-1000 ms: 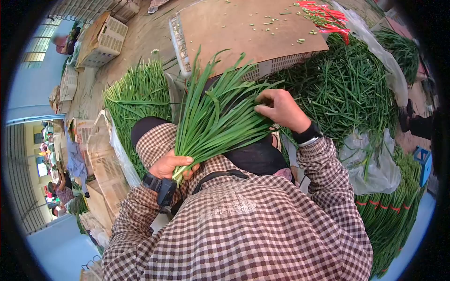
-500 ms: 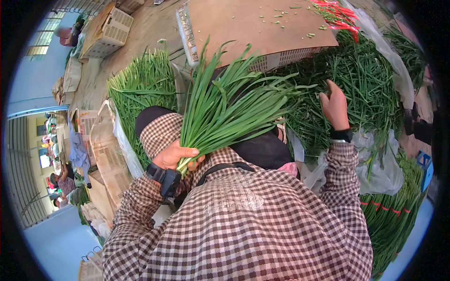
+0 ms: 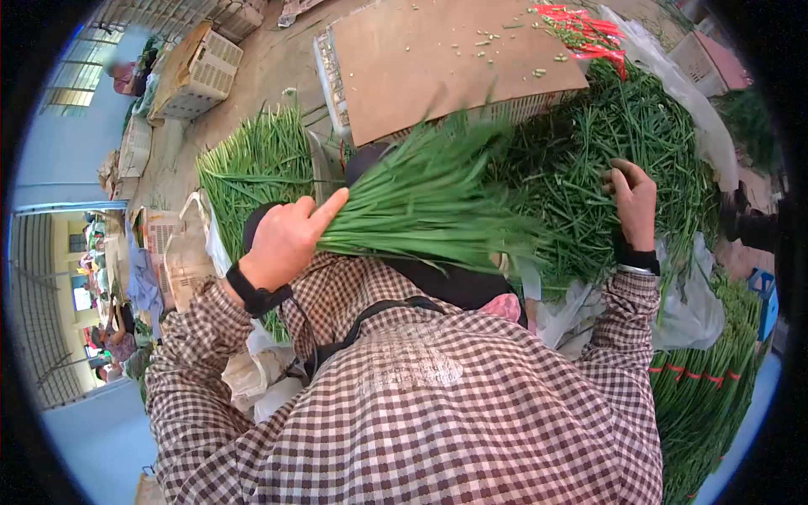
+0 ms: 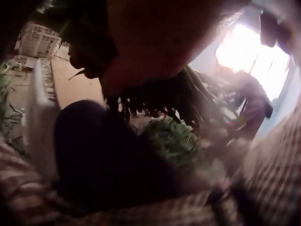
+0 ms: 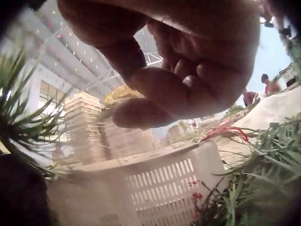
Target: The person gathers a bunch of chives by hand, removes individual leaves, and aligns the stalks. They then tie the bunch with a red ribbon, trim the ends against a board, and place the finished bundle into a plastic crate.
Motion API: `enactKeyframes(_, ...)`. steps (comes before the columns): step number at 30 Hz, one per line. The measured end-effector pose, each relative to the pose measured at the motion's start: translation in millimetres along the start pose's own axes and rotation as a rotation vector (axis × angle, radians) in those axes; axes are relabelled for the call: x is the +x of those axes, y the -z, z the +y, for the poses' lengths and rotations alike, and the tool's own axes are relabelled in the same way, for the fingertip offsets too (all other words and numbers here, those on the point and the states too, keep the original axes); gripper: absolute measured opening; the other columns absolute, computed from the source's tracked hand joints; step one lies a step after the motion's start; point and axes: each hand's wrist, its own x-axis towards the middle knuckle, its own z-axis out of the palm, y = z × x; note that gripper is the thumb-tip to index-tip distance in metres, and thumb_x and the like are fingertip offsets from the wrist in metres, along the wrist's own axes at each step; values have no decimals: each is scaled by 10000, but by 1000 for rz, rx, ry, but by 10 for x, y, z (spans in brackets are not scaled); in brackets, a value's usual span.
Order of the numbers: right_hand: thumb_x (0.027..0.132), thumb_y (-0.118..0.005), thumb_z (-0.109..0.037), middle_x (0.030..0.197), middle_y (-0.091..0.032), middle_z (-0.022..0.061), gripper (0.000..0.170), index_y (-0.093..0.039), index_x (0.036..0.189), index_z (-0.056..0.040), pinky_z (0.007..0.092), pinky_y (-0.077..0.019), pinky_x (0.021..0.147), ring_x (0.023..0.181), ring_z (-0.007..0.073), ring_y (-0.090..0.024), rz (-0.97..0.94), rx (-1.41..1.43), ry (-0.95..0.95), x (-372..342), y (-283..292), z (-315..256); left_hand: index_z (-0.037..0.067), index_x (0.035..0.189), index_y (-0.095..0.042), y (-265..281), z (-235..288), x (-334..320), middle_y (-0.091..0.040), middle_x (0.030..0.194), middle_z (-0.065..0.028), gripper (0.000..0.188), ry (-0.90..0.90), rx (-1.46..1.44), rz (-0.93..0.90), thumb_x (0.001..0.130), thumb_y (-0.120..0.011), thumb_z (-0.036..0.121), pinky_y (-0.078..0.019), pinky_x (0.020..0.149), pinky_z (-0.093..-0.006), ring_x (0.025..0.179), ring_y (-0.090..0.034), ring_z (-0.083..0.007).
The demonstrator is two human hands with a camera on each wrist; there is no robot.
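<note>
My left hand (image 3: 290,236) grips a bunch of long green leafy stalks (image 3: 421,206) at its base, over my lap. The leaf ends fan out to the right and are blurred. In the left wrist view the hand (image 4: 150,42) is dark, with leaves (image 4: 164,99) hanging below it. On the right, my right hand (image 3: 635,202) hovers over a loose green pile (image 3: 623,126), apart from the bunch. The right wrist view shows that hand (image 5: 174,66) with fingers loosely bent and nothing seen between them.
A board (image 3: 446,59) with cut bits lies on a crate in front, red ties (image 3: 589,29) at its right corner. More stalks (image 3: 257,160) stand at the left. Tied bundles (image 3: 699,412) lie at the lower right, near clear plastic (image 3: 694,311). Other people are in the background.
My left hand has risen and turned, swinging the bunch so its leaves point more to the right. My right hand has moved away from the leaves to the right, over the loose pile.
</note>
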Motion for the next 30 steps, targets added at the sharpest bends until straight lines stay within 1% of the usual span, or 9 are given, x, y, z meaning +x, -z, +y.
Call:
enactKeyframes(1,873,-554,-67,839,-675,102,233,-612,1048,75,244,-493,612,651,123,-616,-5,-22,-9,-47,17,77,94,1367,-440,-107,-4,-78,-453,696,-77,680,-18,-3,-16,705,-524,-31,-427,557,-364,605,-510,-234)
enactKeyframes(5,873,-549,-64,813,-665,94,213,-614,1027,68,245,-487,606,645,120,-608,-84,-19,-41,-194,-47,147,26,1381,-391,-285,58,-196,-465,719,-62,657,16,69,44,736,-515,11,-429,569,-342,614,-514,-215)
enactKeyframes(12,855,-571,-50,798,-656,82,218,-608,1033,69,238,-473,585,628,110,-593,-177,85,54,-120,-397,-617,22,1335,-438,-340,52,-212,-454,708,-25,601,21,193,87,743,-529,78,-405,549,-308,620,-513,-167)
enactKeyframes(17,876,-534,-7,924,-664,90,236,-585,1102,40,230,-496,676,731,103,-613,-373,-23,256,-79,-691,-1094,44,1301,-485,-273,68,-214,-482,715,-35,564,40,186,94,739,-526,54,-396,556,-320,627,-513,-183)
enactKeyframes(20,804,-599,0,980,-641,142,299,-586,1103,22,295,-510,763,879,204,-634,-491,-39,568,-189,-1010,-1547,55,1282,-501,-239,85,-204,-485,719,-37,548,47,180,105,735,-530,66,-389,561,-319,623,-510,-187)
enactKeyframes(22,702,-729,-115,1085,-584,192,494,-551,1147,7,381,-482,835,1005,330,-582,-457,-122,856,-338,-1406,-1742,60,1224,-540,-187,113,-167,-486,721,-40,494,46,179,104,731,-538,78,-387,569,-321,630,-511,-194)
enactKeyframes(24,622,-802,-209,1149,-541,196,790,-423,1273,28,395,-456,885,1086,340,-536,-519,-30,985,-578,-1841,-1935,47,1100,-565,-174,120,-140,-488,723,-45,379,30,182,123,724,-543,91,-387,577,-325,641,-514,-204)
enactKeyframes(26,567,-836,-270,1164,-531,209,970,-331,1331,49,466,-410,919,1104,341,-522,-647,53,976,-762,-2229,-1981,36,1009,-575,-170,127,-123,-486,712,-46,290,20,182,128,728,-553,107,-387,579,-327,643,-517,-203)
enactKeyframes(30,553,-846,-250,1140,-552,155,1080,-233,1405,5,560,-376,922,1067,310,-540,-812,-180,820,-832,-2536,-1840,47,829,-529,-155,94,-90,-487,688,-42,126,22,215,157,736,-565,125,-387,576,-321,639,-523,-191)
